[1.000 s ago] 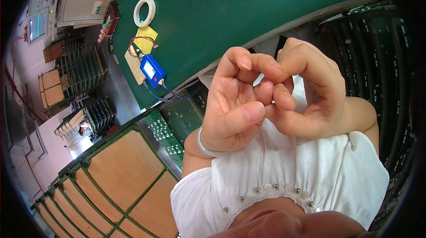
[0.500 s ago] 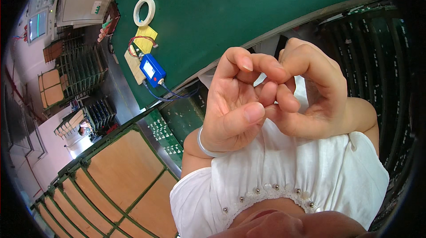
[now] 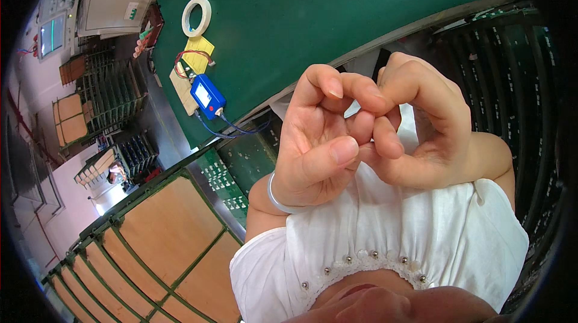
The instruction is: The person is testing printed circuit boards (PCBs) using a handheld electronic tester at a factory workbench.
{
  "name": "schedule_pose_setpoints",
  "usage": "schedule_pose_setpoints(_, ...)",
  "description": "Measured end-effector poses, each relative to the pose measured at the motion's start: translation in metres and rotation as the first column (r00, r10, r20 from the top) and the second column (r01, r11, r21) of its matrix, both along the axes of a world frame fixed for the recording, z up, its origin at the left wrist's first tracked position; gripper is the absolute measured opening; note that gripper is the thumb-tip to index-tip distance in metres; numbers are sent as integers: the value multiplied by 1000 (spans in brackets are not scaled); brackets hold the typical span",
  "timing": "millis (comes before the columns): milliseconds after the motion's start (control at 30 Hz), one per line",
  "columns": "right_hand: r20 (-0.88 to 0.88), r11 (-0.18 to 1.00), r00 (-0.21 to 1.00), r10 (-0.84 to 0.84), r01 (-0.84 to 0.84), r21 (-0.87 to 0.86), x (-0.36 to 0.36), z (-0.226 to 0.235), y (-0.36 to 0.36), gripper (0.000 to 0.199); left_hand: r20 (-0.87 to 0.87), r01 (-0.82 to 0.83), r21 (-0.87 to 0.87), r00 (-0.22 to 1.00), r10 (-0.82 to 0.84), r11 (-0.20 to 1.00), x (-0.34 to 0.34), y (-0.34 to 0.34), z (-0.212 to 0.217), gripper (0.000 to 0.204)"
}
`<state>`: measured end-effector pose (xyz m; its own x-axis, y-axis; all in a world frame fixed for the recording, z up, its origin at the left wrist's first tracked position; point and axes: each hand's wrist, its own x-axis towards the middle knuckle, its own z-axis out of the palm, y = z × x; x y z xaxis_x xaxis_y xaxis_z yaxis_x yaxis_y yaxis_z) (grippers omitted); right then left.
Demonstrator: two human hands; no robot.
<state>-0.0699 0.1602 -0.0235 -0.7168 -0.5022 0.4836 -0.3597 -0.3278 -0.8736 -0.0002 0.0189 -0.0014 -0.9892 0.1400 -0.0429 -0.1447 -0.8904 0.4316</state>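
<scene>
Comparing this moment with the two earlier views, I find almost nothing has moved: the left hand (image 3: 319, 142) and the right hand (image 3: 421, 136) stay raised close under the camera, fingertips meeting, exactly as they were a second ago. That stillness suggests to me that the fiddly work between the fingers is still going on, not finished.

Both hands are curled, not spread. The left forefinger and thumb bend toward the right forefinger and thumb, and all four tips press together at one spot. Whether they pinch something tiny there I cannot tell; a pale sliver shows in the gap, but it may only be the white garment (image 3: 385, 245) behind (the view is too close and soft to settle it). A thin bangle (image 3: 274, 193) circles the left wrist.

Everything else sits relative to the green surface (image 3: 337, 16). On its left part lie a roll of tape (image 3: 196, 16), a yellow card (image 3: 198, 55) with red wires, and a blue box (image 3: 208, 96) near the edge, its cable trailing off. Below that edge, green circuit boards (image 3: 235, 172) and wooden trays (image 3: 162, 245) show. The racks right of the surface are dark and cut off by the lens rim.
</scene>
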Motion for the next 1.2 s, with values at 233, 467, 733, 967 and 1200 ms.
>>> schedule_pose_setpoints(233,5,1000,1000,0,0,5,0,0,0,27,1,2,-20,1000,-2,1000,-1,0,-1,41)
schedule_pose_setpoints(467,-12,1000,1000,-20,20,-7,-1,-1,-1,23,11,-5,-10,1000,6,1000,-1,1,1,41)
schedule_pose_setpoints(733,-2,1000,1000,9,-9,25,-2,2,2,28,-17,-64,-116,998,62,991,0,2,1,39)
schedule_pose_setpoints(967,-87,995,996,25,-16,97,-7,6,11,35,-400,-329,-526,909,114,784,3,1,2,37)
schedule_pose_setpoints(1200,-370,985,917,-150,169,18,-5,3,16,42,-661,-632,-702,750,31,329,5,-1,2,45)
